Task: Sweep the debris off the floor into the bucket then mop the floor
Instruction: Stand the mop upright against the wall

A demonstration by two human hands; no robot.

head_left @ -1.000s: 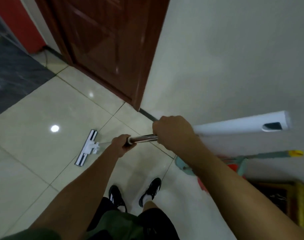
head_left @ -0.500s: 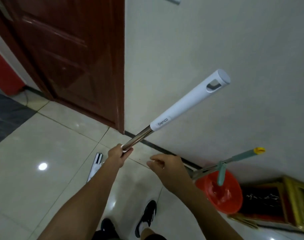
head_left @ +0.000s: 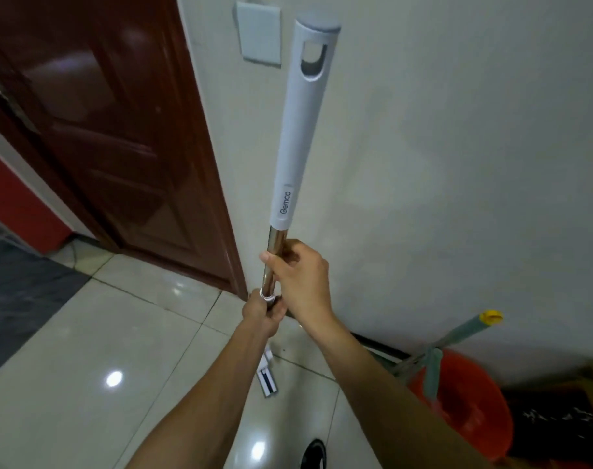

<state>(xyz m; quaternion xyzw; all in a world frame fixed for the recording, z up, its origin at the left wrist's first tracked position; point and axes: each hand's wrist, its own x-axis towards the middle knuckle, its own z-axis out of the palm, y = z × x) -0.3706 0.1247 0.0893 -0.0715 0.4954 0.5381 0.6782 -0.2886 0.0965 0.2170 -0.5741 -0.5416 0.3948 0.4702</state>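
Dark red wooden door (head_left: 102, 137) at upper left; pale wall plate (head_left: 259, 35) at top centre; black shoe (head_left: 313, 453) at bottom centre.

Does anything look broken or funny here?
Nothing looks broken. Both hands, left hand and right hand, grip the mop pole, held nearly upright with the mop head on the tiles. A green-handled tool leans across the orange bucket by the wall, which seems merely parked.
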